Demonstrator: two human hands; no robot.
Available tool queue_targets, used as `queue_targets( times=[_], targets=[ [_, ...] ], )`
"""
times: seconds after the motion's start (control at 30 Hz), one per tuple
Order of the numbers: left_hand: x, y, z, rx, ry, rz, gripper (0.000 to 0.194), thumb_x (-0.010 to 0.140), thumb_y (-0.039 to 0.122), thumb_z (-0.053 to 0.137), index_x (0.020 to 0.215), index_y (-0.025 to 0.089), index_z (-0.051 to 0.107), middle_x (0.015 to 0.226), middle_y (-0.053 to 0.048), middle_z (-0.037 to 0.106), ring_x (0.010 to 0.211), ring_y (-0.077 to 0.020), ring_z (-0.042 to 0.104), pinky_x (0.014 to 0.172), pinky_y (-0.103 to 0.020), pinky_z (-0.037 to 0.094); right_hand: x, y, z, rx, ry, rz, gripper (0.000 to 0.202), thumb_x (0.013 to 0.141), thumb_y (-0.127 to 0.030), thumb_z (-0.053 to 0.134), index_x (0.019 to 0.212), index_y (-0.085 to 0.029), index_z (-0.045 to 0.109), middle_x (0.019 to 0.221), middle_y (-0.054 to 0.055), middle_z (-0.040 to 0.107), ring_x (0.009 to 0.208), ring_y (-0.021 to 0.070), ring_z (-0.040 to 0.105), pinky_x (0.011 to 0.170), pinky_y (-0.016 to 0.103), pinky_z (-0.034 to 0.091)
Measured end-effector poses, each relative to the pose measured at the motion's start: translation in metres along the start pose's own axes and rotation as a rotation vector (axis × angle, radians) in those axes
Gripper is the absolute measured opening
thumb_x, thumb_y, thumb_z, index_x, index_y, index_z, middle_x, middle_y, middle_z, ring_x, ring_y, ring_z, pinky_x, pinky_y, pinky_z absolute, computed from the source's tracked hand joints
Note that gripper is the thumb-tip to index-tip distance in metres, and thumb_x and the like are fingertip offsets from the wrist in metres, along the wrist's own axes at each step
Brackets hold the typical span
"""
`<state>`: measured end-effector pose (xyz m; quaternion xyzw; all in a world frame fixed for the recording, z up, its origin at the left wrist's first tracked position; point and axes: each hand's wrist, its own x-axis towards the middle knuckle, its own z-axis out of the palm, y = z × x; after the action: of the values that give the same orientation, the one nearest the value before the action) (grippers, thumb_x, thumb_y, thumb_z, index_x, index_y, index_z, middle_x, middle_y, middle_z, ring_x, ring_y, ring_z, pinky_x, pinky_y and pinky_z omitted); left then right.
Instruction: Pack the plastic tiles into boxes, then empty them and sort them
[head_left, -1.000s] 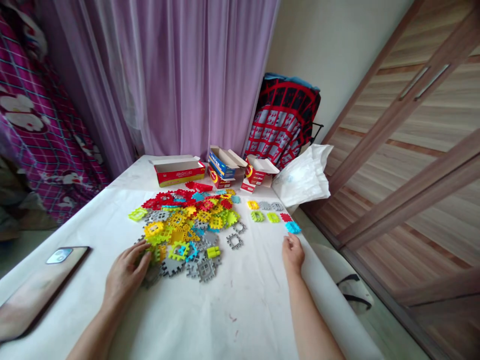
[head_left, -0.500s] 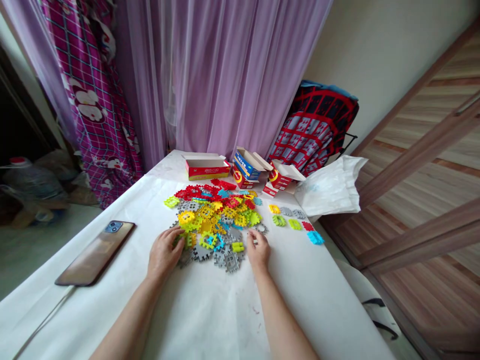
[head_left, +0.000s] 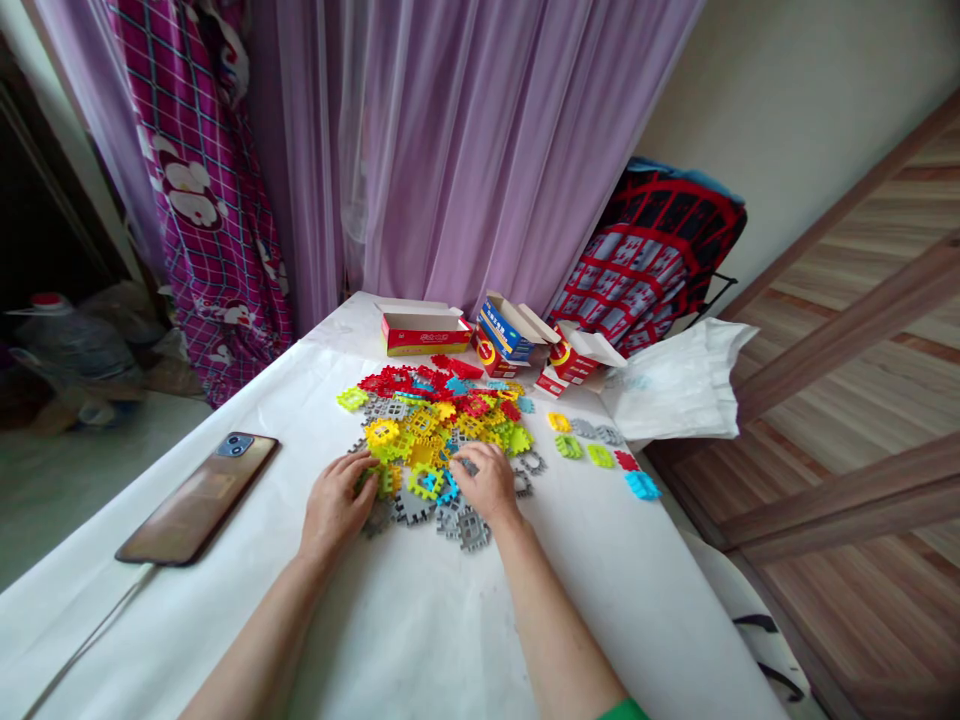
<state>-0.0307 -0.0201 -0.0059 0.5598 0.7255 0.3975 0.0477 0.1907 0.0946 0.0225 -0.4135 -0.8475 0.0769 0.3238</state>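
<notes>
A heap of interlocking plastic building pieces (head_left: 422, 422) lies on the table in red, yellow, lime green, blue and grey. My left hand (head_left: 339, 502) rests at the heap's near left edge. Its fingers curve over some green and grey pieces, thumb apart from the fingers; nothing shows as gripped. Reaching over the front right of the heap, my right hand (head_left: 489, 484) has its fingertips bent down among the pieces. A gap shows between its thumb and fingers. Grey notched plates (head_left: 471, 528) lie just below the right hand, and a lime green square piece (head_left: 426, 482) sits between both hands.
Small sorted pieces stand apart at the right, among them a blue one (head_left: 642, 486) and a green one (head_left: 568, 447). Opened cardboard boxes (head_left: 426, 336) line the back beside a white plastic bag (head_left: 679, 385). A phone (head_left: 199, 500) with a cable lies left.
My right hand has moved left, from the heap's right edge onto its pieces. My left hand stays at the left edge. The whole view has shifted slightly.
</notes>
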Motion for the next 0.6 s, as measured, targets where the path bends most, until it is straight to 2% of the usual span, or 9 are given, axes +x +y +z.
queue_targets(
  times=[0.17, 0.33, 0.47, 0.6],
  targets=[
    [0.001, 0.001, -0.001, 0.006, -0.009, -0.002, 0.033, 0.085, 0.04, 0.045, 0.098, 0.024, 0.07, 0.115, -0.007, 0.071, 0.108, -0.0239, 0.063, 0.099, -0.041, 0.048, 0.024, 0.025, -0.005, -0.166, 0.115, 0.162, 0.018, 0.08, -0.033, 0.064, 0.092, -0.022, 0.071, 0.098, 0.007, 0.071, 0.093, 0.0229, 0.06, 0.085, 0.034, 0.045],
    [0.001, 0.001, -0.001, 0.014, -0.013, 0.002, 0.035, 0.085, 0.042, 0.045, 0.099, 0.023, 0.071, 0.116, -0.008, 0.071, 0.108, -0.0242, 0.064, 0.099, -0.041, 0.049, 0.04, 0.039, 0.008, -0.185, 0.022, 0.224, 0.028, 0.073, -0.033, 0.07, 0.099, -0.024, 0.068, 0.097, 0.007, 0.071, 0.092, 0.0246, 0.061, 0.081, 0.035, 0.046],
    [0.001, -0.001, -0.001, 0.027, -0.009, -0.001, 0.035, 0.086, 0.042, 0.045, 0.099, 0.024, 0.071, 0.116, -0.007, 0.071, 0.108, -0.0238, 0.064, 0.099, -0.041, 0.049, 0.041, 0.04, 0.015, -0.117, 0.035, 0.28, 0.029, 0.07, -0.03, 0.071, 0.099, -0.025, 0.068, 0.094, 0.005, 0.072, 0.088, 0.0235, 0.062, 0.078, 0.034, 0.047],
    [0.001, -0.002, -0.001, 0.035, -0.012, 0.001, 0.037, 0.086, 0.044, 0.044, 0.101, 0.023, 0.071, 0.116, -0.007, 0.071, 0.108, -0.024, 0.064, 0.098, -0.041, 0.049, 0.029, 0.042, 0.004, -0.065, 0.121, 0.245, 0.025, 0.072, -0.03, 0.068, 0.097, -0.023, 0.068, 0.097, 0.005, 0.072, 0.091, 0.0232, 0.062, 0.084, 0.035, 0.047]
  ],
)
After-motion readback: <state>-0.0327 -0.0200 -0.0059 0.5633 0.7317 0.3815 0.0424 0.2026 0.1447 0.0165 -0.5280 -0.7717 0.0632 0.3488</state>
